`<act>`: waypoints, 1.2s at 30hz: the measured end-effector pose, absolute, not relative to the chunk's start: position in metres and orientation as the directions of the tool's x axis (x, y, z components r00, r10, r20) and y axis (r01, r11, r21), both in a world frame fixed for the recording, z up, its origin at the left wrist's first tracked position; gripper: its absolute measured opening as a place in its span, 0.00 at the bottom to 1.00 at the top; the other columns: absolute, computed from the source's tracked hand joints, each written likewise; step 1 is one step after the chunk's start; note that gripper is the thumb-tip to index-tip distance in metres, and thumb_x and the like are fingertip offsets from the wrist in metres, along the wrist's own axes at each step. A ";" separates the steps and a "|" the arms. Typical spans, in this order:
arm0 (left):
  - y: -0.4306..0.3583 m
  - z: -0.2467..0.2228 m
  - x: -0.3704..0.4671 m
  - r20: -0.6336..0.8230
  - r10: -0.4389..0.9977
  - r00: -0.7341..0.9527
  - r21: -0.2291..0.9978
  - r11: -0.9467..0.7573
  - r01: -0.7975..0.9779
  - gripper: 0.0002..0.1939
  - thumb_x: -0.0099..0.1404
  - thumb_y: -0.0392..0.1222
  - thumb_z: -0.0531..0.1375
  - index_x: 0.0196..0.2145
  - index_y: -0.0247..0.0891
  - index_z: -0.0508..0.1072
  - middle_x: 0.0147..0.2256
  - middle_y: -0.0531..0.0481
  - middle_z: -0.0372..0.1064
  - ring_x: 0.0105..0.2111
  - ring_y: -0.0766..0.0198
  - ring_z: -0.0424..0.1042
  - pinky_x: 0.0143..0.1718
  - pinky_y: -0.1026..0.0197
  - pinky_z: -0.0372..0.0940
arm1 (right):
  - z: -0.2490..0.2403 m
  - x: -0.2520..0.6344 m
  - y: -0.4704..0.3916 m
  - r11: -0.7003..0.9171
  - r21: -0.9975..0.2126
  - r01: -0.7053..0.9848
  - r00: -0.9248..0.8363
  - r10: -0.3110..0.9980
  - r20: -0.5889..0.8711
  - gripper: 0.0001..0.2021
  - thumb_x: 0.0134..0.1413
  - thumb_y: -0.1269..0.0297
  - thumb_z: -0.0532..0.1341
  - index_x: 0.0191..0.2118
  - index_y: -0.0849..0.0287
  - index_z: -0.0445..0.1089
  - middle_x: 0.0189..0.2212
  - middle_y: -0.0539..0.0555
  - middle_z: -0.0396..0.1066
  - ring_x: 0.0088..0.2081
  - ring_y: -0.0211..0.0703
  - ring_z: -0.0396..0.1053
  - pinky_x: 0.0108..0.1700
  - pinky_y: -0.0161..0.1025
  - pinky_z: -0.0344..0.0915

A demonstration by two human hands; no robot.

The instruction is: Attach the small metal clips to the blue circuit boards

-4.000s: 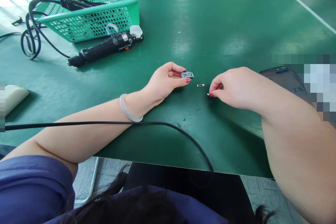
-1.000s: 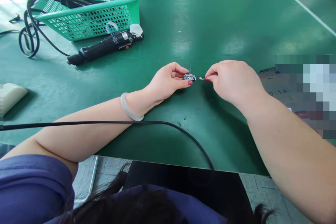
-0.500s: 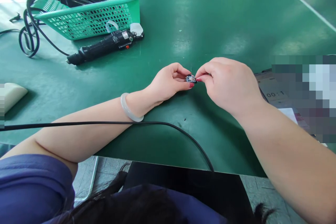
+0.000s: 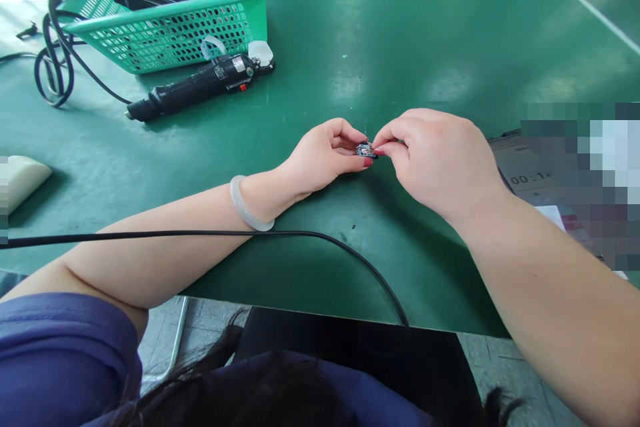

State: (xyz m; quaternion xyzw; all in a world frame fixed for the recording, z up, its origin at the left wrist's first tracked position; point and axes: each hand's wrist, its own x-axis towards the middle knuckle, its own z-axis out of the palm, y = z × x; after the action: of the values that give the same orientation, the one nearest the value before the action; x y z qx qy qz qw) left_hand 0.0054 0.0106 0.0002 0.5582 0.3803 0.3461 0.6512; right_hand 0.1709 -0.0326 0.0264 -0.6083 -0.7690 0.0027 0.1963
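A small dark circuit board (image 4: 365,151) with light markings is pinched between the thumb and fingers of my left hand (image 4: 325,150), just above the green tabletop. My right hand (image 4: 440,160) meets it from the right, thumb and forefinger pressed together at the board's right end. Whether a separate tiny part sits between those right fingertips is too small to make out. A pale bangle (image 4: 249,205) circles my left wrist.
A black electric screwdriver (image 4: 195,88) lies before a green perforated basket (image 4: 170,37) holding cable and dark items. A black cable (image 4: 320,236) crosses my left forearm. At right lies a device with a digit display (image 4: 530,179); a cream object (image 4: 25,187) stands at left.
The small board appears turned slightly in my fingers, its markings catching the light differently. Both hands stay in nearly the same place; the whole view shifts a little.
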 end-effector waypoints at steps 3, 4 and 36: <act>0.011 0.000 0.006 -0.114 0.876 0.468 0.989 0.147 -0.034 0.14 0.51 0.23 0.66 0.33 0.34 0.67 0.30 0.53 0.75 0.32 0.70 0.75 0.46 0.56 0.69 | 0.028 0.170 -0.034 0.247 -0.252 0.936 -0.168 0.939 0.299 0.10 0.59 0.70 0.56 0.32 0.58 0.75 0.33 0.55 0.74 0.33 0.44 0.69 0.32 0.41 0.57; 0.010 0.000 0.006 -0.116 0.876 0.468 0.988 0.151 -0.038 0.14 0.52 0.23 0.66 0.32 0.34 0.67 0.30 0.53 0.75 0.32 0.70 0.75 0.47 0.56 0.69 | 0.029 0.170 -0.034 0.243 -0.254 0.936 -0.163 0.940 0.298 0.10 0.59 0.70 0.56 0.33 0.59 0.75 0.33 0.55 0.74 0.34 0.45 0.69 0.32 0.41 0.57; 0.014 0.002 0.002 -0.179 0.876 0.449 0.977 0.210 -0.020 0.22 0.56 0.27 0.65 0.48 0.34 0.69 0.41 0.46 0.76 0.40 0.66 0.76 0.50 0.56 0.67 | 0.012 0.175 -0.019 0.228 -0.370 0.900 -0.131 0.954 0.269 0.08 0.56 0.69 0.60 0.39 0.58 0.76 0.37 0.54 0.75 0.34 0.43 0.68 0.34 0.41 0.60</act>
State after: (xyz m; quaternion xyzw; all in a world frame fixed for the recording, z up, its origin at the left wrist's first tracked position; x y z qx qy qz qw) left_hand 0.0018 0.0139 0.0016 0.5307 0.4030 0.3365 0.6654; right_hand 0.1755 -0.0191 0.0119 -0.6185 -0.7496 0.0588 0.2282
